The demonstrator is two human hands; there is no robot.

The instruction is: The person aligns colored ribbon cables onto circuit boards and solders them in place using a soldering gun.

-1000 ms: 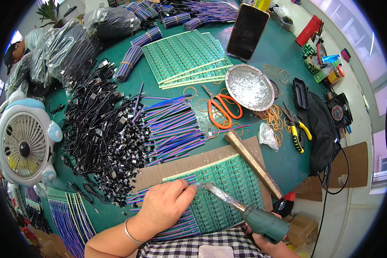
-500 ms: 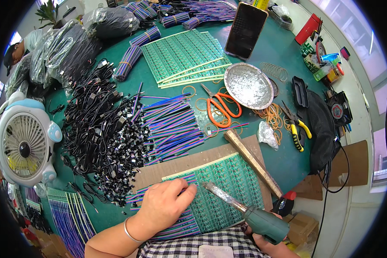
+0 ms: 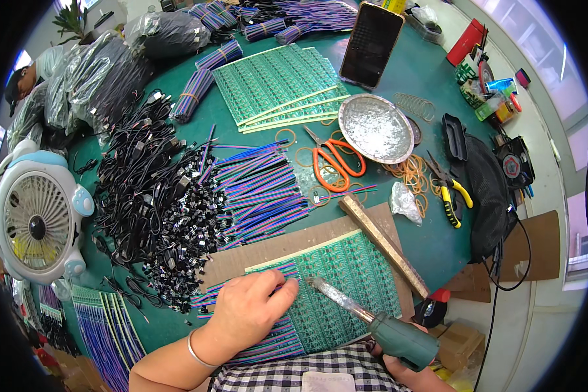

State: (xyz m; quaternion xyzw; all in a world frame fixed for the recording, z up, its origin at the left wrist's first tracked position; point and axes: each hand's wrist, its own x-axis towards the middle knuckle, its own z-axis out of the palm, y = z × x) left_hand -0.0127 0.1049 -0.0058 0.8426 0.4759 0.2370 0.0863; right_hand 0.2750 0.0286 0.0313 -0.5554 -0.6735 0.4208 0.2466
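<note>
From my end, the left hand (image 3: 251, 307) rests over the left edge of the circuit board (image 3: 353, 281), its thumb and forefinger drawn narrow; whether a wire is pinched there I cannot see. Colored wires (image 3: 268, 343) lie side by side across that edge. The right hand (image 3: 398, 367) is wrapped around the handle of the soldering iron (image 3: 372, 321), whose tip points at the left fingertips, just apart from them. I judge the step in hand to be soldering wire ends onto the board, one by one; the next move calls for a lined-up wire and a steady tip kept clear of the skin.

Across the green surface, I find a fan (image 3: 38, 225) at the left edge, wired boards (image 3: 108, 326) at the near left corner, then a heap of black cables (image 3: 134, 160) and a row of loose wires (image 3: 261, 189). The board lies by the near edge on cardboard (image 3: 225, 266), with a bar (image 3: 385, 248) slanting over its right side. Bare boards (image 3: 274, 85) sit toward the far edge; then come scissors (image 3: 336, 166), a dish (image 3: 375, 127) and pliers (image 3: 452, 196) toward the right edge.

Beyond the surface, I see a co-worker (image 3: 27, 78) at far left and boxes (image 3: 457, 346) at lower right.
</note>
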